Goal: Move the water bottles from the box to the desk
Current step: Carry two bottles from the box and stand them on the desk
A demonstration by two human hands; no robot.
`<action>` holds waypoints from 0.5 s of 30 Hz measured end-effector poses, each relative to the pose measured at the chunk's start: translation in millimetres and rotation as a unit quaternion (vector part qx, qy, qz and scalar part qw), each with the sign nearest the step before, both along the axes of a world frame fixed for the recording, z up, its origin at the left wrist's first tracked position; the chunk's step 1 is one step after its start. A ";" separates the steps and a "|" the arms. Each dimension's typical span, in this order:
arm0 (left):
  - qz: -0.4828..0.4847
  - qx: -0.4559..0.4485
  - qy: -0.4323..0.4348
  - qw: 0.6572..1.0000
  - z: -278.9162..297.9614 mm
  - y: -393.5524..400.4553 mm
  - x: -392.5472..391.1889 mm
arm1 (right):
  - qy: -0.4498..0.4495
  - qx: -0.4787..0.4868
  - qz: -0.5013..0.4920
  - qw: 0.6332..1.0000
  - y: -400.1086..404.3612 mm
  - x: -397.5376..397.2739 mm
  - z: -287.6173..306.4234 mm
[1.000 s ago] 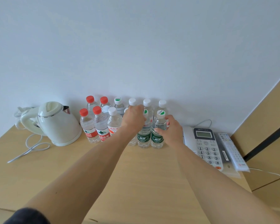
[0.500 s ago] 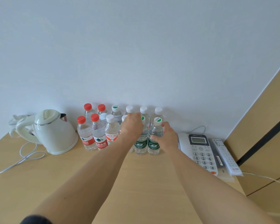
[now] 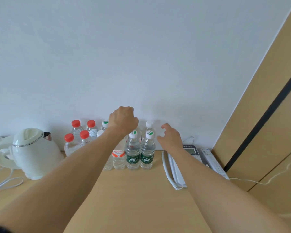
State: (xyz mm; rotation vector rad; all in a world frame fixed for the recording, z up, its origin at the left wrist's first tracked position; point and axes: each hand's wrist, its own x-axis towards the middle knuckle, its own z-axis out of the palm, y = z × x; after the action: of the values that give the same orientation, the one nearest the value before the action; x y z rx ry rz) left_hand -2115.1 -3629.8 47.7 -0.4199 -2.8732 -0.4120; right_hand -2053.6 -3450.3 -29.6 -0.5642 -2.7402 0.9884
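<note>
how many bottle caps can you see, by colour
red caps: 4
white caps: 5
total: 9 in plain view; the left hand and its arm may hide more

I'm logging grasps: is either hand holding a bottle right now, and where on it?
Right hand holds nothing; its fingers are spread beside the green-label bottle. Left hand is curled above the back bottles; any hold is hidden.
</note>
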 end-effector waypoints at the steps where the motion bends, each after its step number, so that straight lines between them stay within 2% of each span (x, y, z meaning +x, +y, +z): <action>1: -0.011 -0.003 0.002 1.000 2.5 0.2 -4.6 | 0.004 0.004 -0.009 1.000 2.4 0.9 5.0; 9: -0.098 -0.069 -0.002 0.993 -0.2 28.1 -17.1 | 0.002 0.036 -0.058 0.998 15.4 32.9 28.2; 15: -0.152 -0.084 -0.002 0.985 -15.8 62.3 -4.3 | -0.020 0.041 -0.107 0.993 24.8 75.0 25.6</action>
State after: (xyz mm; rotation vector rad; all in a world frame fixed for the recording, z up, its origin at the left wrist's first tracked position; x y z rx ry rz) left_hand -2119.5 -3567.5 31.9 -0.8942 -2.8627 -0.2182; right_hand -1978.6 -3425.5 -4.0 -0.8509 -2.6681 0.8184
